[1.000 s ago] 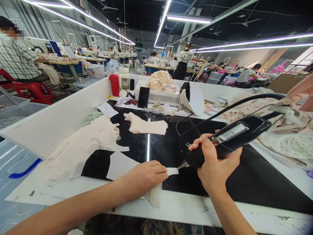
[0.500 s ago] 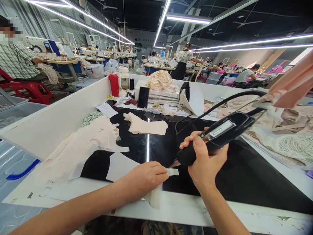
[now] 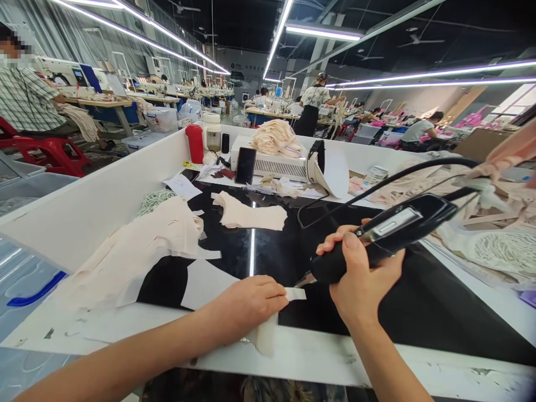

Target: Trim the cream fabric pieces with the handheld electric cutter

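Observation:
My right hand [image 3: 364, 279] is wrapped around a black corded hot knife [image 3: 385, 229], its body tilted up to the right. The knife's thin metal tip points down and left, near a narrow pale strip end [image 3: 298, 293] of fabric. My left hand [image 3: 255, 304] presses that white fabric piece [image 3: 209, 285] onto the black work surface [image 3: 318, 318], fingers close together at the strip. A larger pile of cream fabric pieces [image 3: 142, 245] lies left of my left hand. Further back sits a small stack of cut cream pieces [image 3: 251, 213].
White side boards [image 3: 100, 195] frame the table. At the back stand a red cup [image 3: 195, 143], a phone [image 3: 245, 166], a white vented box [image 3: 280, 166] with fabric on top, and a white visor [image 3: 330, 170]. Fabric heaps [image 3: 494, 234] lie right. Co-workers sit beyond.
My right hand has shifted a little to the right with the hot knife, its tip moving slightly right along the strip. My left hand stays nearly still on the fabric.

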Motion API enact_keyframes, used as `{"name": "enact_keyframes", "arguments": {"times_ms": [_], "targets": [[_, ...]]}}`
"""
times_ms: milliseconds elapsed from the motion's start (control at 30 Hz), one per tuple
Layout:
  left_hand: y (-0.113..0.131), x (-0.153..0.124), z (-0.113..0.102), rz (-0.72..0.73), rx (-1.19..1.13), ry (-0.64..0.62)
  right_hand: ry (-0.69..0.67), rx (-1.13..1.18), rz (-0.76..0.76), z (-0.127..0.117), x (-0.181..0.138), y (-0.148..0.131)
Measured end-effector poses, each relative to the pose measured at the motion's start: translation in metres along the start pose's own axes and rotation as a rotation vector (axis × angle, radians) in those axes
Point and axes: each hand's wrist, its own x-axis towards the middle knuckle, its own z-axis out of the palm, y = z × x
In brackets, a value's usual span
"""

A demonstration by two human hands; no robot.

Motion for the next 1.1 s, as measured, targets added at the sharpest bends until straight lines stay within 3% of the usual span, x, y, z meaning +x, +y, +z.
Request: {"name": "enact_keyframes", "arguments": {"times_ms": [233,467,867,1100], "targets": [[-0.001,-0.001,0.003,0.001,-0.01,0.034,-0.058,-0.04,0.001,-0.008,-0.002,0.005],[-0.001,-0.001,0.002,0.0,-0.019,0.067,-0.015,0.039,0.031,-0.001,-0.003,-0.006],[-0.003,0.0,0.003,-0.003,-0.038,0.07,-0.104,0.025,0.066,-0.005,-0.015,-0.007],[-0.002,0.0,0.001,0.005,-0.036,0.07,-0.029,0.026,0.036,-0.01,-0.007,-0.01]]}}
